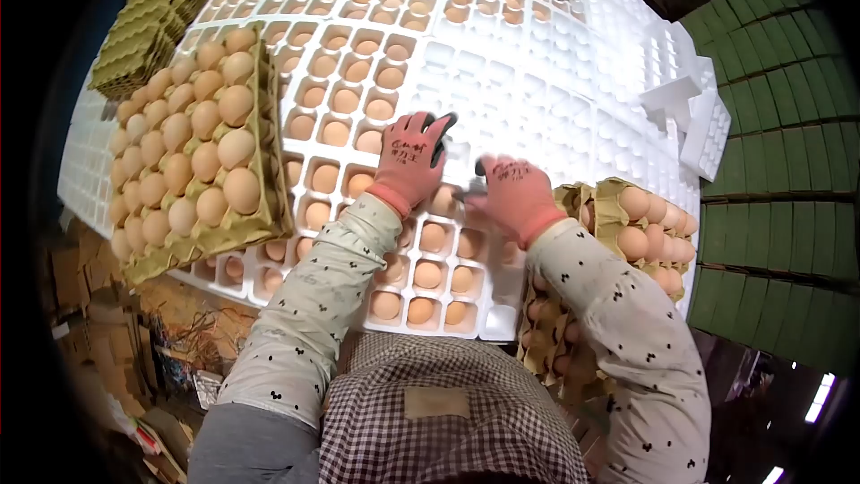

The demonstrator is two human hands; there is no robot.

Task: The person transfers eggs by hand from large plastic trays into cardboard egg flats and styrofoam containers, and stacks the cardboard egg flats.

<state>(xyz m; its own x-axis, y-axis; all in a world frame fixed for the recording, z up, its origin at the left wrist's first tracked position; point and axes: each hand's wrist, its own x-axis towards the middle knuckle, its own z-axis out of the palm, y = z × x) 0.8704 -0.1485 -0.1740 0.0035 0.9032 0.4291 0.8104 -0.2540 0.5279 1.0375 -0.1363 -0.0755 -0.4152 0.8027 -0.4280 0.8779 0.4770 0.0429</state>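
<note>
My left hand (410,159), in a pink glove with dark fingertips, is over the white foam egg tray (477,303). Its fingers are spread from the thumb, and no egg shows in them. My right hand (515,190), gloved alike, is to the right over the same tray. Motion smears its fingertips, so I cannot tell whether they hold anything. Between the hands an egg (443,201) sits in a tray pocket. Nearer me, several brown eggs (427,274) fill the pockets. Beside my right forearm stands a pulp carton of eggs (634,242).
At the left, a pulp tray of eggs (205,161) stands tilted on the foam trays. Behind it are stacked pulp trays (154,27). Foam trays with bare pockets (537,63) spread to the right, with loose foam pieces (672,94). Green boxes (775,161) are stacked at the far right.
</note>
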